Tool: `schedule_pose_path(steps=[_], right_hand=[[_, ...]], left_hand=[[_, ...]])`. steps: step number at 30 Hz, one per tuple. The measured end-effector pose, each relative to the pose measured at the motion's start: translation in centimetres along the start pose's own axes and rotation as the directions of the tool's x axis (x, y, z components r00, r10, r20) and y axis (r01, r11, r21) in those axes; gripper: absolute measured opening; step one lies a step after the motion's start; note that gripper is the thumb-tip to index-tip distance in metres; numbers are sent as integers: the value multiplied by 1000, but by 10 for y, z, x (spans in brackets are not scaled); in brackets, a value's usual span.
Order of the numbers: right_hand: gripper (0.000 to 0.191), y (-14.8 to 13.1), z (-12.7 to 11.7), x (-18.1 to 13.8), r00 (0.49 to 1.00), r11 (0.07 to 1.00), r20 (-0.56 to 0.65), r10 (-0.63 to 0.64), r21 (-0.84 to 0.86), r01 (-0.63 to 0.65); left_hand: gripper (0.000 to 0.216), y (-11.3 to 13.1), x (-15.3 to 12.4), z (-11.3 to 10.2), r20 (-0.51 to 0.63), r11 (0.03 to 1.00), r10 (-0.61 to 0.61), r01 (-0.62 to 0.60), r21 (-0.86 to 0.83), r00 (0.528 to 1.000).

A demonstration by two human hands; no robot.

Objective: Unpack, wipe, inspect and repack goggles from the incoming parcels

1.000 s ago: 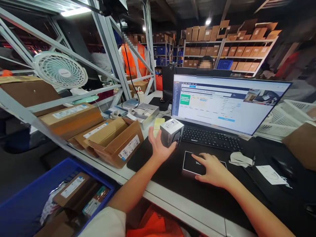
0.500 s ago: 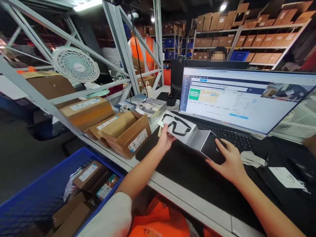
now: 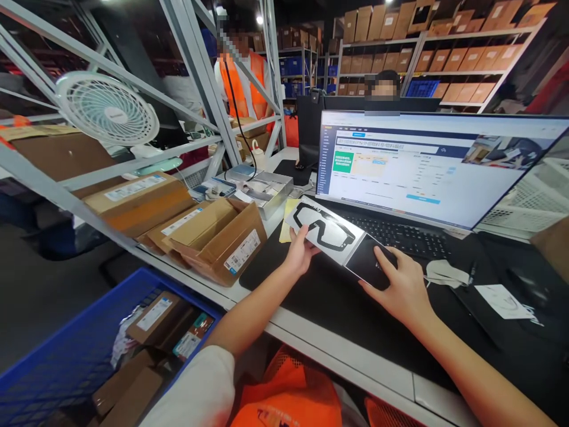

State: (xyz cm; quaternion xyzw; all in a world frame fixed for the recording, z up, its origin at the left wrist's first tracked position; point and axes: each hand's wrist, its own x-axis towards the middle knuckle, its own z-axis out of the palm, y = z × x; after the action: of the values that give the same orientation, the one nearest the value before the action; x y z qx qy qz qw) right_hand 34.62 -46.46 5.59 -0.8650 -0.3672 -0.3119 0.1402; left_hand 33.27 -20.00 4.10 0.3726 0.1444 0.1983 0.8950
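Note:
A slim box [image 3: 326, 230] with a white sleeve, printed with a black goggle shape, is held above the black desk mat [image 3: 306, 305]. My left hand [image 3: 301, 252] grips its left end, thumb on top. On the right end, a black part [image 3: 370, 259] sits against the sleeve, and my right hand [image 3: 402, 284] is closed around it with the thumb underneath and fingers over the top. Beyond the box lies a black keyboard [image 3: 400, 234]. A yellow paper [image 3: 288, 220] shows behind the box's left end.
Open cardboard boxes [image 3: 222, 240] line the desk's left side, by a grey tray [image 3: 271, 193]. Below left is a blue crate [image 3: 111, 308] of packages. A monitor [image 3: 391, 172] stands behind the keyboard; a fan [image 3: 111, 112] is at left. Two people are farther back.
My right hand has moved left toward my left hand, bringing the black part up to the white sleeve. The grey section between them is now nearly covered. The whole view has shifted slightly.

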Motion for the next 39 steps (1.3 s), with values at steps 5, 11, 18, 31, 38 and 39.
schedule_pose_path(steps=[5, 11, 18, 31, 38, 39], right_hand=[[65, -1, 1, 0, 998, 999, 64, 18, -39, -15], [61, -4, 3, -1, 994, 995, 111, 21, -98, -10], [66, 0, 14, -5, 995, 995, 87, 41, -99, -33], [79, 16, 9, 2, 985, 988, 84, 148, 40, -151], [72, 37, 29, -2, 853, 588, 255, 455, 634, -503], [71, 33, 34, -5, 843, 496, 314, 436, 698, -516]], left_hand=[[67, 5, -2, 1, -14, 995, 94, -94, 20, 995], [80, 2, -3, 1, -28, 987, 143, -140, 82, 989], [89, -20, -19, 3, 8, 988, 91, -91, 129, 996], [77, -18, 3, -6, -82, 996, 38, -31, 85, 996], [72, 13, 25, -15, -254, 983, 142, -167, -81, 957], [72, 14, 24, -15, -261, 981, 144, -174, -92, 954]])
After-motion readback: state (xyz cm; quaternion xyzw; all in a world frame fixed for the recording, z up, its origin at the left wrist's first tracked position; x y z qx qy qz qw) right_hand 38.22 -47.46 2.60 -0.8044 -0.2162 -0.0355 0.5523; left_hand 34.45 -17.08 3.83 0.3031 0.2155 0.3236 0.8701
